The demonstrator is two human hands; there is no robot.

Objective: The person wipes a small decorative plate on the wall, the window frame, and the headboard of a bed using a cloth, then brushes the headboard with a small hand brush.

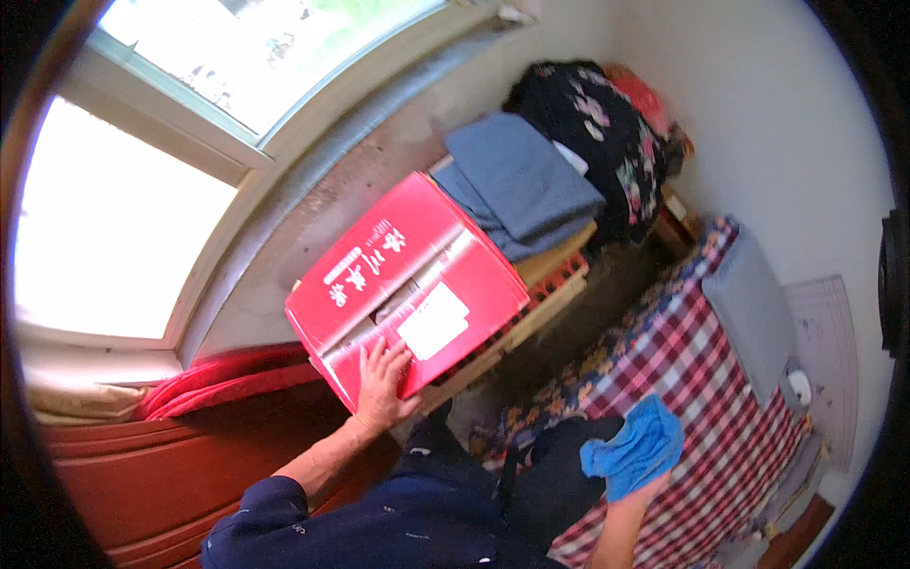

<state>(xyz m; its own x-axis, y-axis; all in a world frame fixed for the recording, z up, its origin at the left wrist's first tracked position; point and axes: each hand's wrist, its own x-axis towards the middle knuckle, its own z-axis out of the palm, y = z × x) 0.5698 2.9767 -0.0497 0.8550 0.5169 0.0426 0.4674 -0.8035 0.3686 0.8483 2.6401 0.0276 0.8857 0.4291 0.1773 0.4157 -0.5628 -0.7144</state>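
A red cardboard box (448, 220) with a white label and tape along its top seam stands below the window. My left hand (382, 384) rests on its near corner, fingers spread on the top by the label. A blue cloth (636, 448) is bunched in my right hand (650, 487), which is mostly hidden beneath it, over the edge of the red-and-white checked cover. Behind the box lies a folded grey-blue fabric (519, 178).
A window sill (334, 142) runs along the upper left, with a reddish-brown wooden cabinet (178, 476) below left. A black floral bundle (590, 135) sits in the corner. At right are a checked cover (682, 355) and a grey cushion (750, 306).
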